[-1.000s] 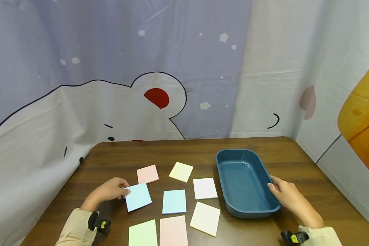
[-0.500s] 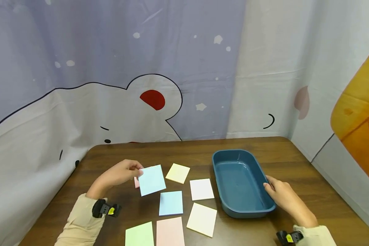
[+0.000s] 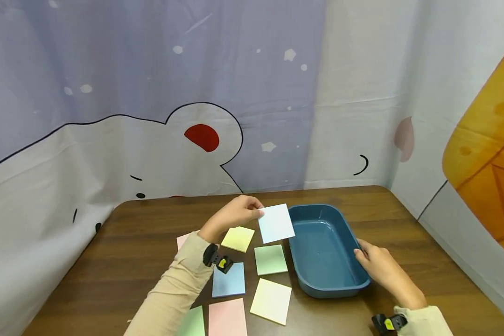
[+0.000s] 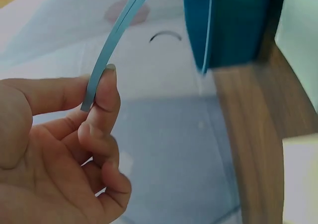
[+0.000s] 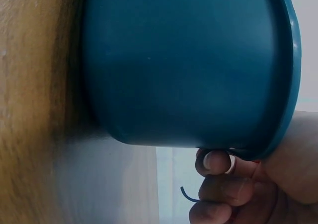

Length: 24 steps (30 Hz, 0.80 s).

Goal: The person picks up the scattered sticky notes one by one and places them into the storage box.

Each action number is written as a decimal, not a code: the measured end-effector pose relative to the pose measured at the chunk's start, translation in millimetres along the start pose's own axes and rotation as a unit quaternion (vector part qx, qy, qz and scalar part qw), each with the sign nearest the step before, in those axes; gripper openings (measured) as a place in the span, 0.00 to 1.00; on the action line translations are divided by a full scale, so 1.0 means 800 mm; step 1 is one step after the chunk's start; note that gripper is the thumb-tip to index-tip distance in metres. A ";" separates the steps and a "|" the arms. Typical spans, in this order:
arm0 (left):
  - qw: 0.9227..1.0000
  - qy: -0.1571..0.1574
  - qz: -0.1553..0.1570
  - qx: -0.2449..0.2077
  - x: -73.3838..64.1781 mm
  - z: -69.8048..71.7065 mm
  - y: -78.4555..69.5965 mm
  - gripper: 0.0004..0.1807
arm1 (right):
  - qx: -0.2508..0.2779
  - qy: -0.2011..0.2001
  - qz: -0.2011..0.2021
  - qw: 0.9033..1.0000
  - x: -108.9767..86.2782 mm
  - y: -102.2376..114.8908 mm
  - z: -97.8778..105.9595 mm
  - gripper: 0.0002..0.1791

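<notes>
- Left hand (image 3: pixel 235 215): thumb and index finger pinch the pale blue note stack (image 3: pixel 276 223) by its left edge; the other fingers are curled beneath.
- Held position: the pale blue note stack is raised above the surface (image 3: pixel 403 224), beyond the green note stack (image 3: pixel 270 260). Its right corner overlaps the left rim of the blue tray (image 3: pixel 319 249) in the head view; whether it lies over the rim or just short of it is hard to judge.
- Right hand (image 3: pixel 382 268): grips the right rim of the blue tray, fingers against the outer wall.
- Blue tray: stands upright at the right of the surface, opening upward.
- Far row, left to right: a pink note stack (image 3: pixel 183 241), partly hidden by the left sleeve (image 3: pixel 168 294), and a yellow note stack (image 3: pixel 238 239).
- Middle row: a blue note stack (image 3: pixel 228 280) on the left; the green note stack on the right, just beside the tray.
- Near area, left to right: a second green stack (image 3: pixel 196 322), partly covered by the sleeve; a second pink stack (image 3: pixel 227 317); a pale yellow stack (image 3: pixel 270 301), tilted in plan.
</notes>
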State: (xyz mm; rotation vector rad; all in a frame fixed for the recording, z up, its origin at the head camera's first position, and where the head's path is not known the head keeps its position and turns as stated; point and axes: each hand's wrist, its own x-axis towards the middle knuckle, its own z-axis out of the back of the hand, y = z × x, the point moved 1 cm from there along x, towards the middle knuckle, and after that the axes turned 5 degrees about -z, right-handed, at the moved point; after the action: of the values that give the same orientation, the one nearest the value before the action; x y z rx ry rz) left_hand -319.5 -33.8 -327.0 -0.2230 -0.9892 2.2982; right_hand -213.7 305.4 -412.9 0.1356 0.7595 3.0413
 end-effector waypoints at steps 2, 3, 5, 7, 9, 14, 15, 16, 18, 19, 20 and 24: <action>1.000 0.004 -0.013 0.007 0.018 -0.013 -0.008 0.12 | 0.002 -0.001 0.000 1.000 -0.001 0.002 -0.002 0.24; 1.000 0.005 -0.019 0.011 0.026 -0.020 -0.012 0.11 | 0.003 -0.001 0.001 1.000 -0.001 0.003 -0.003 0.24; 0.999 0.004 -0.029 0.024 0.041 -0.033 -0.019 0.11 | 0.005 -0.004 0.003 1.000 -0.002 0.005 -0.004 0.25; 0.999 0.003 -0.036 0.033 0.053 -0.048 -0.023 0.11 | 0.007 -0.006 0.003 1.000 -0.003 0.007 -0.006 0.25; 0.998 0.001 -0.036 0.045 0.064 -0.063 -0.027 0.10 | 0.009 -0.001 0.000 1.000 -0.004 0.008 -0.008 0.25; 0.995 -0.010 -0.024 0.096 0.085 -0.098 -0.032 0.09 | 0.008 0.002 -0.009 1.000 -0.008 0.008 -0.011 0.24; 0.994 -0.013 -0.020 0.110 0.089 -0.105 -0.033 0.09 | 0.008 -0.001 -0.010 1.000 -0.008 0.008 -0.011 0.24; 0.992 -0.016 -0.016 0.123 0.092 -0.111 -0.033 0.09 | 0.008 -0.003 -0.009 1.000 -0.009 0.009 -0.012 0.24; 0.989 -0.017 -0.010 0.146 0.097 -0.121 -0.032 0.09 | 0.009 -0.003 -0.012 1.000 -0.009 0.010 -0.013 0.24; 0.987 -0.018 -0.008 0.157 0.099 -0.125 -0.031 0.09 | 0.010 -0.001 -0.012 1.000 -0.009 0.011 -0.014 0.24; 0.986 -0.018 -0.005 0.168 0.101 -0.129 -0.031 0.09 | 0.011 -0.001 -0.012 1.000 -0.009 0.012 -0.014 0.24; 0.980 -0.017 0.006 0.196 0.107 -0.138 -0.028 0.09 | 0.011 -0.004 -0.011 1.000 -0.012 0.014 -0.014 0.23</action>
State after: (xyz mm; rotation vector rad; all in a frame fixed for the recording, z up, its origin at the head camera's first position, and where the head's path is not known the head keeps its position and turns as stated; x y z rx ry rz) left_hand -335.2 95.7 -381.9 -0.0258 -0.5324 2.4570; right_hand -205.0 290.0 -417.8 0.1379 0.7880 3.0114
